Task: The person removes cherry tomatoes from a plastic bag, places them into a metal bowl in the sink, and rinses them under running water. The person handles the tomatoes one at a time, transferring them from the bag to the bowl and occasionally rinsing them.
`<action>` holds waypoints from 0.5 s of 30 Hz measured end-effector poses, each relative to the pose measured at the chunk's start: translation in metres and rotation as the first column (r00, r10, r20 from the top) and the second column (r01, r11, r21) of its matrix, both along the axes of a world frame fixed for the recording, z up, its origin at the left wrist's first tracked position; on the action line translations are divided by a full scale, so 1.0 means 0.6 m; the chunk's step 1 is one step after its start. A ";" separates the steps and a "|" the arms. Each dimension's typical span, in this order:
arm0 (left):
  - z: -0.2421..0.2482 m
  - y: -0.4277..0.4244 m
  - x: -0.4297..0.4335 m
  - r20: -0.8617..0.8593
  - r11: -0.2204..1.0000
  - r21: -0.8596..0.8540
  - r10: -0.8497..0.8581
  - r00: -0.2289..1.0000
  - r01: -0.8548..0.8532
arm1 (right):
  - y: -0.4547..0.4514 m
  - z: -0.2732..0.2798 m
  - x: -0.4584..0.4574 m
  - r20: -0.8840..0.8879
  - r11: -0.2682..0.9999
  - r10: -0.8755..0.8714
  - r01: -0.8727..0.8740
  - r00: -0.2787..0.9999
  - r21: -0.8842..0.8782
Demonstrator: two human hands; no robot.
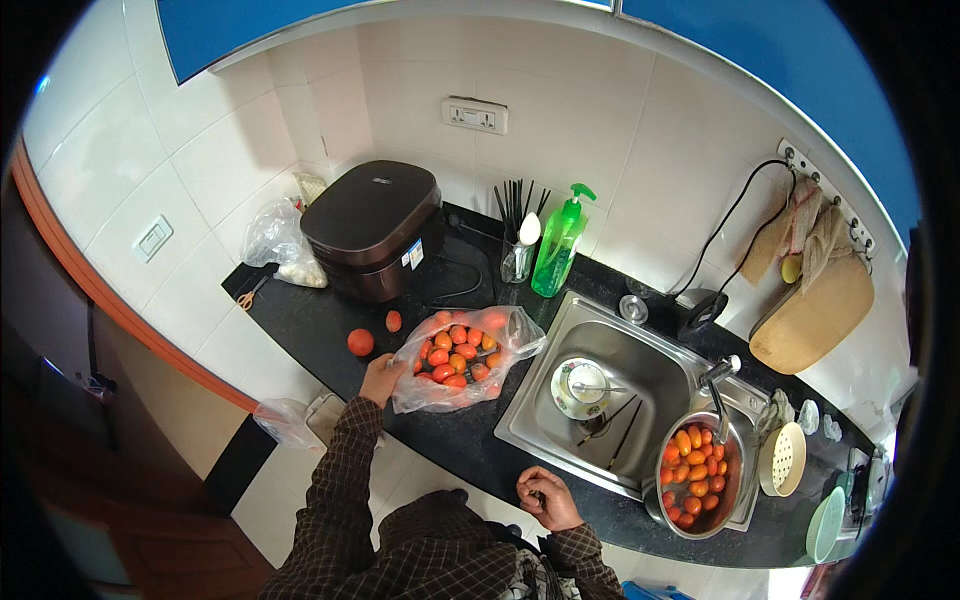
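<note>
My left hand (382,380) holds the left edge of a clear plastic bag (420,396) on the black counter; its fingertips are partly hidden. Small red and orange tomatoes (466,350) lie inside the open bag. Two loose tomatoes sit beside it, a round one (361,342) and a smaller oval one (393,321). Near the counter's front edge is my right hand (547,496), its fingers curled around something small and dark that I cannot identify. To its right, a metal pot (651,504) of wet tomatoes (697,471) stands under the faucet (720,373).
A steel sink (645,345) contains a floral bowl (576,386), a spoon and chopsticks. Behind the bag stand a dark rice cooker (371,225), a glass of chopsticks (517,259) and a green soap bottle (557,247). Scissors (252,294) lie far left; a perforated cream basket (782,459) stands right.
</note>
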State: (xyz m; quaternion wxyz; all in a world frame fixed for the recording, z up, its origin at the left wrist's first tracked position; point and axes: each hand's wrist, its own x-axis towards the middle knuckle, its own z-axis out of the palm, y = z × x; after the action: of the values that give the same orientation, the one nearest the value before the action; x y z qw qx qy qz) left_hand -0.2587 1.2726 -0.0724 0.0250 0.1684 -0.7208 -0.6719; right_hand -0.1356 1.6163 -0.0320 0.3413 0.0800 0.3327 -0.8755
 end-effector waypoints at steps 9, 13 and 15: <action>0.056 0.063 -0.002 -0.388 0.537 -0.836 -0.435 0.813 -0.111 | -0.022 -0.005 -0.002 0.008 0.993 0.086 -0.087 0.996 0.083; 0.055 0.103 -0.034 0.011 0.419 -0.889 -0.387 0.922 0.186 | -0.026 -0.002 0.000 0.019 0.993 0.094 -0.095 0.995 0.074; 0.050 0.109 -0.051 0.228 0.371 -0.854 -0.365 0.903 0.365 | -0.022 0.000 0.002 0.014 0.995 0.070 -0.071 0.997 0.067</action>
State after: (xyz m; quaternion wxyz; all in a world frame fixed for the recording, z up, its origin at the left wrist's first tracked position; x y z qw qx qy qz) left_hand -0.2893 1.3381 -0.0422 -0.0408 -0.0326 -0.9804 -0.1900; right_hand -0.1346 1.6028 -0.0323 0.3708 0.0847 0.3629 -0.8507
